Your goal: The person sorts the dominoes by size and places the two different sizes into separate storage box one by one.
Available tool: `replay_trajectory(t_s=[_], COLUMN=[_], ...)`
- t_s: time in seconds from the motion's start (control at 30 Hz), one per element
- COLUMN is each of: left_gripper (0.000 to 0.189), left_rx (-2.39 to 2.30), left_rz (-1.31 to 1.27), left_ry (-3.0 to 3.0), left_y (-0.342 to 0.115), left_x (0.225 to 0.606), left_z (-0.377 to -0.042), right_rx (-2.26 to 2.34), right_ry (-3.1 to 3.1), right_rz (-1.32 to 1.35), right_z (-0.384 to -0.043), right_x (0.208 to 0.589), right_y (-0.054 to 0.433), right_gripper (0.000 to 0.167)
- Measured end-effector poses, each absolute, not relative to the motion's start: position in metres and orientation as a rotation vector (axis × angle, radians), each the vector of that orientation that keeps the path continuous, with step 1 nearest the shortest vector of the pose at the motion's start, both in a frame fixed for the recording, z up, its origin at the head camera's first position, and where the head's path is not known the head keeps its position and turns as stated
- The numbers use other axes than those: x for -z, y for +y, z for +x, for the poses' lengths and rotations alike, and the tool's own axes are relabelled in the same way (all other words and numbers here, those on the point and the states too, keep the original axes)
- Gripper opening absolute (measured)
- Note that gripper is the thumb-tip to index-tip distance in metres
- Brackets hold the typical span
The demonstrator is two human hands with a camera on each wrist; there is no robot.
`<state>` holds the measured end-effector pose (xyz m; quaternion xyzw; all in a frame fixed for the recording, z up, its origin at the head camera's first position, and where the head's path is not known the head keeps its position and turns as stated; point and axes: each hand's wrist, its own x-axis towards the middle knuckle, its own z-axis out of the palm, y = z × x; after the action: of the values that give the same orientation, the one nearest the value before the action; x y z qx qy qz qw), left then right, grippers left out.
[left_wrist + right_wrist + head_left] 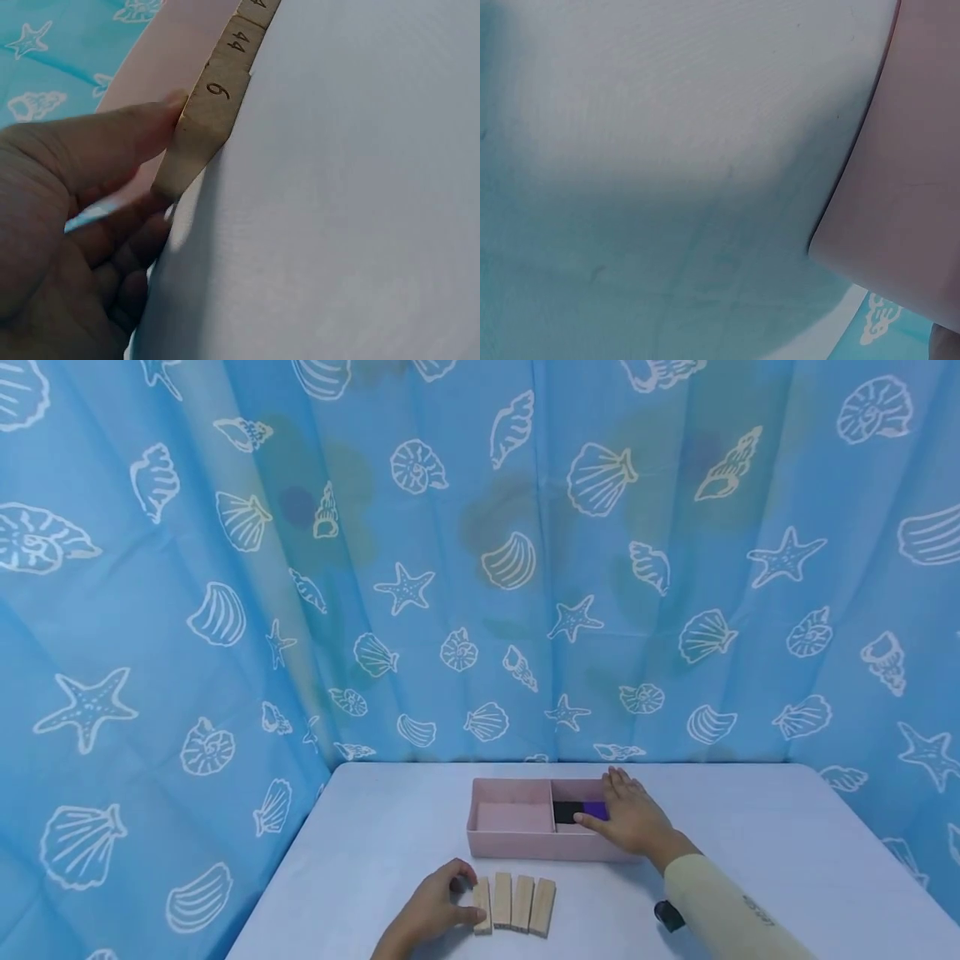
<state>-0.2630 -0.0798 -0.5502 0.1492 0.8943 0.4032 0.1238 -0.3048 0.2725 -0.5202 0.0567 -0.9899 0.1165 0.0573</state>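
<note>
Several pale wooden blocks (521,903) lie in a row on the white table. My left hand (438,900) pinches the leftmost block (482,906), thumb and fingers curled about it. In the left wrist view, the number 6 shows on the end of this wooden block (210,94). Behind the row stands a pink two-part box (517,846). Over its right end rests my right hand (636,817), fingers extended toward the back rim and thumb across the right compartment. A black piece (567,812) and a purple piece (596,810) lie there, partly hidden by that hand.
A blue shell-print curtain (465,610) hangs behind the table and along its left side. Beside the right forearm is a small black object (669,916). The right wrist view shows the table surface (667,112) and the pink box's outer wall (900,187).
</note>
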Motion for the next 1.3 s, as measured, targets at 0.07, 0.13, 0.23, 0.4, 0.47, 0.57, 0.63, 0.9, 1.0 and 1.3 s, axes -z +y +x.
replay_trajectory(t_s=[0.07,0.13,0.23,0.4,0.47,0.57,0.63,0.9,1.0,1.3], left_gripper=[0.052,0.061,0.067,0.054,0.053,0.054,0.053,0.074,0.080,0.080], left_rx=[-1.180,-1.161,-1.105,-1.120,-1.155,-1.209,-1.230,-1.407,-1.529,-1.818], left_rz=[0.443,0.426,0.412,0.465,0.479,0.511,0.553,0.501,0.469,0.415], left_ry=[2.598,2.598,2.614,2.621,2.613,2.577,2.561,2.481,2.425,2.207], left_y=[-0.078,-0.076,-0.075,-0.075,-0.076,-0.077,-0.077,-0.080,-0.086,-0.095], left_x=[0.550,0.550,0.550,0.552,0.551,0.550,0.549,0.548,0.547,0.541], left_z=[-0.263,-0.263,-0.264,-0.264,-0.263,-0.260,-0.259,-0.262,-0.267,-0.268], right_rx=[-0.349,-0.355,-0.363,-0.334,-0.317,-0.303,-0.306,-0.337,-0.360,-0.350], right_ry=[-3.003,-3.001,-3.006,-3.010,-2.998,-2.992,-2.997,-3.000,-2.996,-3.010], right_rz=[0.179,0.190,0.201,0.205,0.212,0.217,0.222,0.212,0.212,0.204], right_z=[-0.305,-0.305,-0.306,-0.307,-0.309,-0.312,-0.313,-0.313,-0.315,-0.311], right_x=[0.520,0.520,0.519,0.515,0.514,0.514,0.514,0.515,0.515,0.520], right_y=[0.273,0.274,0.274,0.277,0.279,0.279,0.280,0.280,0.280,0.274], right_gripper=[0.110,0.108,0.107,0.109,0.109,0.109,0.108,0.107,0.109,0.108])
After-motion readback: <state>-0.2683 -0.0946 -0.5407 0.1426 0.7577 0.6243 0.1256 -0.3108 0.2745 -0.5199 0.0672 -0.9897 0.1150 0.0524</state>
